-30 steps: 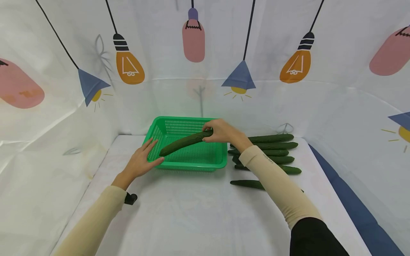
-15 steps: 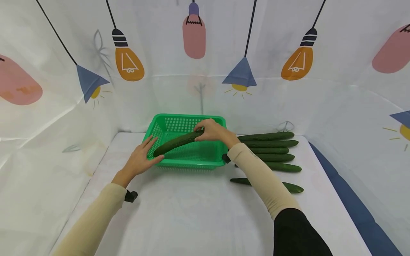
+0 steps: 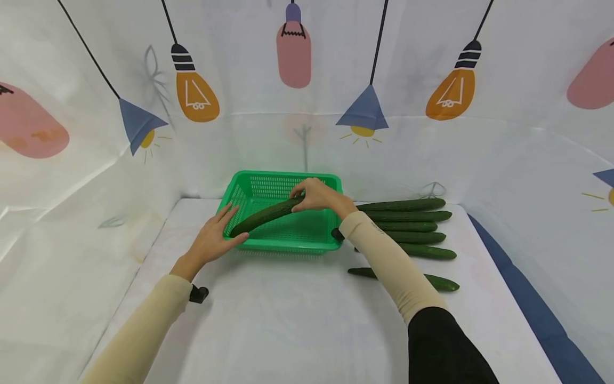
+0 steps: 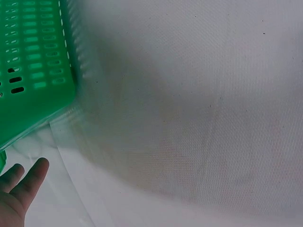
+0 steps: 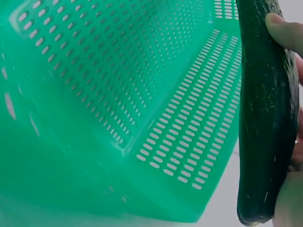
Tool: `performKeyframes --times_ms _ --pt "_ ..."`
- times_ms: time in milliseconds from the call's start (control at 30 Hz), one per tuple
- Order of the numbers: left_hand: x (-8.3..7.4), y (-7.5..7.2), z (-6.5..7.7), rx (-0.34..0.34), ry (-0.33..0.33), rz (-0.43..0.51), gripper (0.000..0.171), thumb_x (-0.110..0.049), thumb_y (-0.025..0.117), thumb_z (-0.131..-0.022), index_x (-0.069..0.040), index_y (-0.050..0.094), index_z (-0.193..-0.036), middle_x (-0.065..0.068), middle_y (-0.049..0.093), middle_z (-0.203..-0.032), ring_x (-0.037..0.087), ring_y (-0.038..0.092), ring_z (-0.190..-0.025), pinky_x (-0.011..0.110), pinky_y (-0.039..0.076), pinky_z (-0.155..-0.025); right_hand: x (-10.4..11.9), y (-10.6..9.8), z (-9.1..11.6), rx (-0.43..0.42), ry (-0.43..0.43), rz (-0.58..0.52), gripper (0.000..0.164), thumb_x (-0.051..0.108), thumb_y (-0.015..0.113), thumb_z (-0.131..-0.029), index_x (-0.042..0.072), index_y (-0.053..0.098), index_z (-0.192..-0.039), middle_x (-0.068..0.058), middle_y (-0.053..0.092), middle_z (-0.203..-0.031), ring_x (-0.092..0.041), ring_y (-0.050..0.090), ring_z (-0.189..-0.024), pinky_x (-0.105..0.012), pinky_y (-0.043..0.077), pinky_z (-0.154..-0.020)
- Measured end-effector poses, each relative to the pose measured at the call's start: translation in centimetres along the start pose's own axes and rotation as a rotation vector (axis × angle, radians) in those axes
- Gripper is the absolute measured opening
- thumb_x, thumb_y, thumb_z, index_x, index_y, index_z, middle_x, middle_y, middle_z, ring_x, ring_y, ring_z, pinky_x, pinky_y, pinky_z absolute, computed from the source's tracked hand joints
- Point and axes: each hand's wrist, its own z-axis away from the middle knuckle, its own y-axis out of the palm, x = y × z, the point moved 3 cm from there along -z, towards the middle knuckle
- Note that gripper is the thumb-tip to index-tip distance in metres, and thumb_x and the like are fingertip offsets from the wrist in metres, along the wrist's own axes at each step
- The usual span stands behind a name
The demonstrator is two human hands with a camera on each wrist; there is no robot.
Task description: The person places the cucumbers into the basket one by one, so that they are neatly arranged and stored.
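My right hand [image 3: 317, 195] grips a dark green cucumber [image 3: 268, 214] near its right end. The cucumber slants down to the left over the green basket [image 3: 283, 245], its lower end by the basket's left side. In the right wrist view, the thumb and fingers hold the cucumber [image 5: 265, 109] beside the perforated basket [image 5: 203, 151]. My left hand [image 3: 210, 238] is at the basket's left front corner with fingers spread, its thumb close to the cucumber's lower end. Whether that hand touches the basket cannot be told. Two of its fingertips [image 4: 40, 168] show in the left wrist view.
Several cucumbers [image 3: 413, 216] lie side by side right of the basket, partly behind the right forearm. One more cucumber [image 3: 442, 282] lies nearer, crossed by the right sleeve. A white cloth [image 3: 297, 304] covers the table, and a printed curtain [image 3: 254, 138] hangs behind.
My right hand has carried the cucumber a little left and lower over the basket, then has stayed nearly still for the last half second. The left hand has hardly moved.
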Motion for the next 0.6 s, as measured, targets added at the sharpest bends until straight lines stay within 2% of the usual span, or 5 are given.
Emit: performKeyframes --times_ms 167,400,600 --pt "-0.1 0.1 0.1 0.0 0.0 0.001 0.09 -0.061 0.064 -0.094 -0.022 0.025 -0.165 0.01 0.018 -0.173 0.051 0.029 -0.15 0.076 0.028 -0.112 -0.9 0.8 -0.1 0.039 0.041 0.016 0.036 0.033 0.084 -0.087 0.018 0.077 -0.118 -0.001 0.073 -0.121 -0.019 0.064 -0.113 -0.037 0.054 -0.095" --pt "-0.2 0.2 0.1 -0.002 0.005 -0.001 0.09 -0.06 0.064 -0.094 -0.019 0.027 -0.165 0.012 0.019 -0.172 0.051 0.03 -0.149 0.075 0.028 -0.112 -1.3 1.6 -0.1 0.097 0.047 0.035 0.035 0.033 0.085 -0.087 0.016 0.077 -0.117 -0.003 0.074 -0.121 -0.021 0.065 -0.115 -0.038 0.054 -0.098" --pt "-0.5 -0.1 0.2 0.007 -0.005 -0.005 0.09 -0.06 0.063 -0.094 -0.019 0.026 -0.165 0.012 0.018 -0.172 0.051 0.03 -0.149 0.075 0.028 -0.112 -1.2 1.8 0.0 0.22 0.158 0.042 0.04 0.033 0.08 -0.092 0.017 0.071 -0.127 -0.01 0.067 -0.133 -0.026 0.062 -0.125 -0.042 0.053 -0.102"
